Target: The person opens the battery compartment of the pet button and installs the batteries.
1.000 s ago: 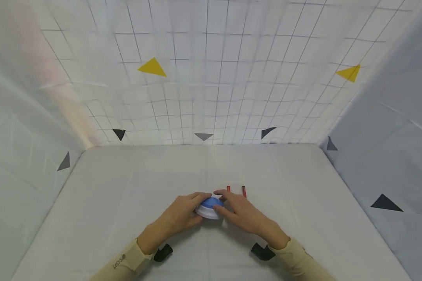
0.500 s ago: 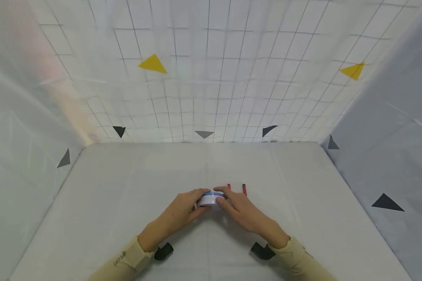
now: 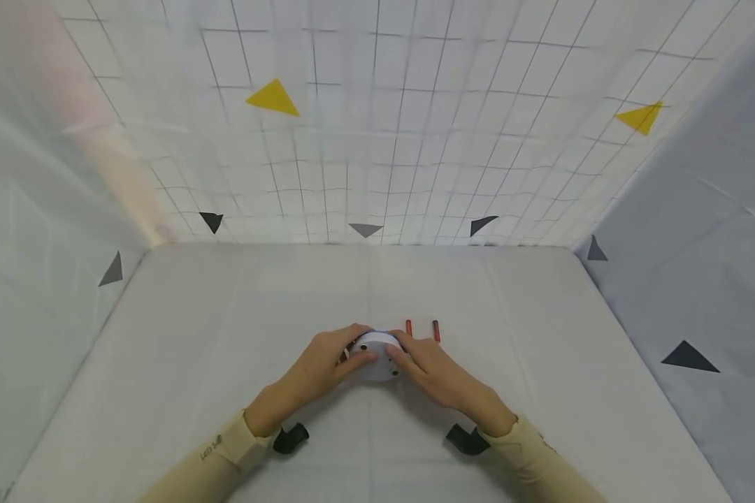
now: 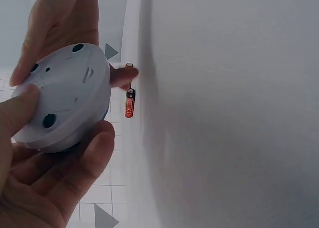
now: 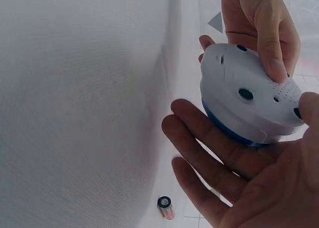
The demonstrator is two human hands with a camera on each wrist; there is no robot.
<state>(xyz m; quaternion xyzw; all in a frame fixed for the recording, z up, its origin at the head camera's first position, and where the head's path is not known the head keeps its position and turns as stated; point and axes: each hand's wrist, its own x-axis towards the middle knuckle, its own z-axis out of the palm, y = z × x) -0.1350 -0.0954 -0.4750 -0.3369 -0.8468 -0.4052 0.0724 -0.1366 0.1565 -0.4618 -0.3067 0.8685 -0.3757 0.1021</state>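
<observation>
Both hands hold a round buzzer (image 3: 377,372), white with a blue domed top, above the white table. Its flat underside faces the person, showing dark round feet, a cluster of small speaker holes and a cover seam. My left hand (image 3: 324,358) grips the left side, thumb pressed on the underside and fingers behind the rim. On the other side my right hand (image 3: 439,372) holds it likewise, its thumb on the underside near the edge and its fingers along the blue side. The blue dome is mostly hidden, with a strip visible in the right wrist view.
Two red-and-black batteries, a left battery (image 3: 408,328) and a right battery (image 3: 436,331), lie on the white table (image 3: 277,293) just beyond the right hand. A gridded white sheet (image 3: 365,140) rises behind. Black devices (image 3: 291,439) sit at both sleeve cuffs.
The buzzer has been tipped over between the hands: its blue dome faced up, then its side showed, and now its underside faces the person. Both thumbs have moved onto the underside.
</observation>
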